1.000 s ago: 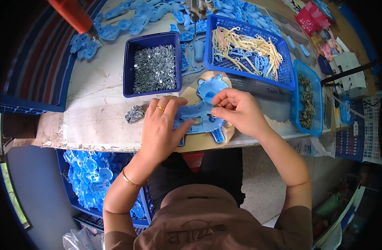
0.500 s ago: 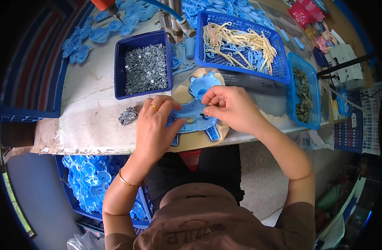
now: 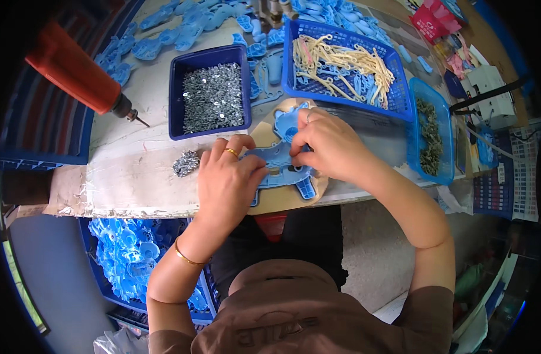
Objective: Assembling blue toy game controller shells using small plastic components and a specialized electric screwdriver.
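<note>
A light-blue plastic shell half (image 3: 276, 154), shaped like an animal with legs, lies hollow side up on a tan backing board (image 3: 279, 203) at the table's front edge. Over the shell's left end, my left hand (image 3: 226, 177) has thumb and forefinger pinched together; whatever is between them is too small to make out. My right hand (image 3: 329, 144) bends over the shell's middle and right part with curled fingers, thumb tip close to the forefinger. What it holds, if anything, is hidden. Left of my left hand sits a small heap of screws (image 3: 186, 163).
A dark-blue bin of screws (image 3: 208, 133) stands behind the heap. A red electric screwdriver (image 3: 81, 74) hangs at the left. Beyond are a blue basket (image 3: 347, 97) of cream and blue rods, a blue tray (image 3: 415, 138) of small metal parts and blue shells (image 3: 190, 29).
The red screwdriver has swung nearer and left, its bit now lower over the table. My left thumb and forefinger have come together. The right hand stays over the shell, its fingers slightly shifted.
</note>
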Tool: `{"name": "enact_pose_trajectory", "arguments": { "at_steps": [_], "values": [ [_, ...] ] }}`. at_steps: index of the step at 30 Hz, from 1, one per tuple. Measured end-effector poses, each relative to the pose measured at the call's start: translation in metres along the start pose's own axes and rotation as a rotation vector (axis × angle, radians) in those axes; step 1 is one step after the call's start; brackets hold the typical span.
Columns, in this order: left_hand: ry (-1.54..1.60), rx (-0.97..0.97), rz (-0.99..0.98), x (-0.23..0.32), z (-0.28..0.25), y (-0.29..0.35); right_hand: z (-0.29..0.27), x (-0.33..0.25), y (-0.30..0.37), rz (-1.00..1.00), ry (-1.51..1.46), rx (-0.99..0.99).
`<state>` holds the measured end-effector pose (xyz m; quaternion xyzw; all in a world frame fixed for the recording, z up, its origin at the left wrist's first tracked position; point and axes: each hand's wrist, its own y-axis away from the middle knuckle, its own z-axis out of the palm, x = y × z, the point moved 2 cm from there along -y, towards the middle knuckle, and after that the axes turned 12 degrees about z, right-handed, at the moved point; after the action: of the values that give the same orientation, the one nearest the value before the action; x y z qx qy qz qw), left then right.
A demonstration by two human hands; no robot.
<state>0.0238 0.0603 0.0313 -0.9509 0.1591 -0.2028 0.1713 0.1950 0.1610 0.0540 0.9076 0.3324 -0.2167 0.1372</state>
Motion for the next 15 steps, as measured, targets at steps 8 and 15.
{"name": "enact_pose_trajectory", "arguments": {
  "at_steps": [8,15],
  "values": [
    [-0.012,0.038,0.026,-0.001,0.005,0.007,0.004,-0.019,-0.011,-0.073,0.426,-0.059],
    [0.062,0.125,0.070,0.002,-0.008,0.003,-0.029,-0.171,-0.119,-0.477,-0.441,0.735]
  ]
}}
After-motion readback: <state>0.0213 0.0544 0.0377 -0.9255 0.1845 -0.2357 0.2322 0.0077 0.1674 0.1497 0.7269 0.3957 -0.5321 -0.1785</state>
